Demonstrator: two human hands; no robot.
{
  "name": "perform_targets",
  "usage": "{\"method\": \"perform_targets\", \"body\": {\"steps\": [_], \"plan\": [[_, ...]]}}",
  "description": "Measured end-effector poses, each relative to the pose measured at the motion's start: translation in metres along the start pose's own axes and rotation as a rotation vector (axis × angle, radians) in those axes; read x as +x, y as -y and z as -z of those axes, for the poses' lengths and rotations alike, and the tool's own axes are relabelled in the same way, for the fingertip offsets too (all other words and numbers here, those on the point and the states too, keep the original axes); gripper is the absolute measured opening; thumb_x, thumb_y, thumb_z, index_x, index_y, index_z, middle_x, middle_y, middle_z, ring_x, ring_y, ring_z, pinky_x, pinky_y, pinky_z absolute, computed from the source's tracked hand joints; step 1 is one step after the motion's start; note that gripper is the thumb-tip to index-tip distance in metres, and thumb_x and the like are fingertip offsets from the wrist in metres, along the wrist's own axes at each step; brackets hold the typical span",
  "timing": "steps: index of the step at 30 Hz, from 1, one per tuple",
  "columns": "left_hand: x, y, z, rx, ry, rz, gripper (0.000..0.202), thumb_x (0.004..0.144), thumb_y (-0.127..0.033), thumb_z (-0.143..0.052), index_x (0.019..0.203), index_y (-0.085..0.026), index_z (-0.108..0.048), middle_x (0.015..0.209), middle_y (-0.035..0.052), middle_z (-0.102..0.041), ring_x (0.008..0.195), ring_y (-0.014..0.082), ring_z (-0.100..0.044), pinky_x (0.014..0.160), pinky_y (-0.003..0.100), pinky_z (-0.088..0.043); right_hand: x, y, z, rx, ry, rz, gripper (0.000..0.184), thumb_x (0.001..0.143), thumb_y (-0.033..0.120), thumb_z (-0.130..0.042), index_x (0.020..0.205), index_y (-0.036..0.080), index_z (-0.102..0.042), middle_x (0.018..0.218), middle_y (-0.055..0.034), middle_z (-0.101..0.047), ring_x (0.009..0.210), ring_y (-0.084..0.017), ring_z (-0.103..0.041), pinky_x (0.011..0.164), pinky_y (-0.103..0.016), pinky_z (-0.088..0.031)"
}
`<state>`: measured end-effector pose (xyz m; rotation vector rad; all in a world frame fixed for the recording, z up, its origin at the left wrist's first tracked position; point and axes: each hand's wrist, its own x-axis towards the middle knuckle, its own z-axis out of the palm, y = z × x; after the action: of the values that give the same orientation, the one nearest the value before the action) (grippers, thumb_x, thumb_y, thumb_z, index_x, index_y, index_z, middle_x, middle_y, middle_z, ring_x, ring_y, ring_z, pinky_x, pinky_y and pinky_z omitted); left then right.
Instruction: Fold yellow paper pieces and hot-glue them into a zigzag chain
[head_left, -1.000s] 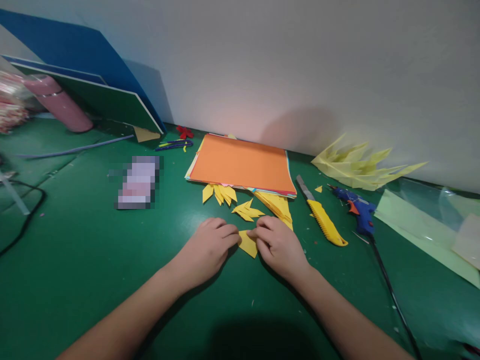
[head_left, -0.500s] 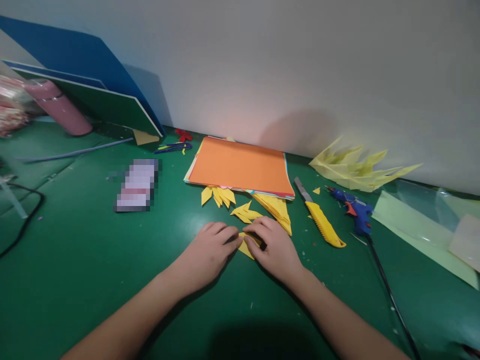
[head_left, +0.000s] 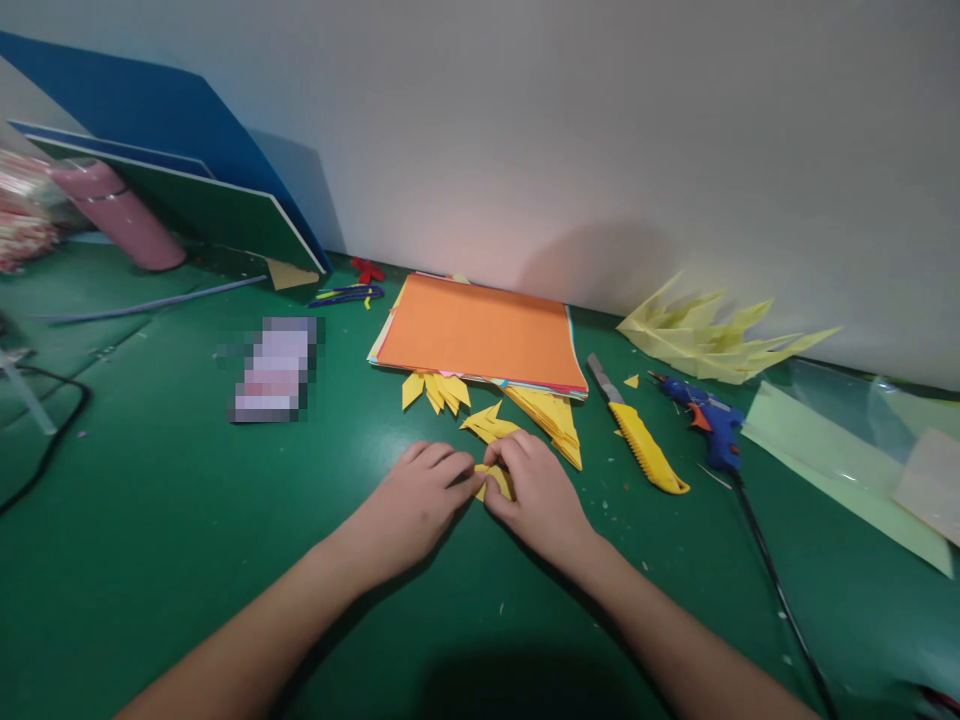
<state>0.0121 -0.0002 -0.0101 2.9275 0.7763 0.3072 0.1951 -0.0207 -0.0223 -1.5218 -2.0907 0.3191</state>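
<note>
Between my two hands, low over the green table, is a small piece of yellow paper [head_left: 501, 482], partly covered by fingers. My left hand [head_left: 420, 505] pinches its left end with thumb and forefinger. On the other side my right hand [head_left: 540, 495] closes its thumb and fingers on the same paper. Just beyond my fingertips lie folded yellow paper pieces [head_left: 487, 422]. More yellow pieces [head_left: 435, 391] fan out at the front edge of a stack of coloured paper [head_left: 480, 325], orange on top. A pile of yellow paper strips [head_left: 551, 415] sticks out from under that stack.
Right of my hands lie a yellow utility knife [head_left: 643, 440] with its blade showing and a blue glue gun [head_left: 712, 420] with a trailing cord. A pale yellow folded-paper piece [head_left: 720, 335] rests against the wall. At left are a phone [head_left: 274, 370] and a pink bottle [head_left: 124, 215].
My right hand has shifted slightly left and its fingers have curled closer to my left hand. Less of the yellow paper's lower corner shows now.
</note>
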Motion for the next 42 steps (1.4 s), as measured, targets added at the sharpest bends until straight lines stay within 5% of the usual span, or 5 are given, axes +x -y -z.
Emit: {"method": "perform_targets", "body": {"steps": [10,27,42], "plan": [[0.001,0.002,0.002,0.025,-0.002,-0.044,0.029,0.089,-0.008,-0.043,0.114,-0.015,-0.054,0.103,0.0073,-0.059,0.094,0.0222,-0.048,0.082,0.037,-0.037,0.000,-0.001,0.001,0.180,-0.044,-0.050,0.006,0.074,0.016,-0.052,0.077,0.020,-0.055,0.069,-0.0012,-0.058,0.068,-0.018,-0.054,0.062,-0.029,-0.042],[0.000,0.000,0.005,-0.054,-0.006,0.030,0.027,0.088,-0.005,-0.042,0.106,-0.017,-0.059,0.104,0.0064,-0.063,0.095,0.0221,-0.048,0.086,0.039,-0.034,-0.006,-0.003,0.002,0.120,-0.066,-0.015,0.007,0.076,0.015,-0.060,0.072,0.020,-0.058,0.066,0.0000,-0.059,0.065,-0.017,-0.055,0.059,-0.027,-0.040],[-0.001,0.000,0.004,-0.078,-0.019,0.028,0.026,0.091,-0.009,-0.040,0.106,-0.017,-0.059,0.109,0.0049,-0.062,0.096,0.0213,-0.048,0.086,0.039,-0.031,-0.012,-0.003,0.006,-0.014,-0.063,0.261,0.017,0.092,0.017,-0.048,0.082,0.017,-0.062,0.076,-0.0050,-0.064,0.070,-0.018,-0.055,0.066,-0.030,-0.043]]}}
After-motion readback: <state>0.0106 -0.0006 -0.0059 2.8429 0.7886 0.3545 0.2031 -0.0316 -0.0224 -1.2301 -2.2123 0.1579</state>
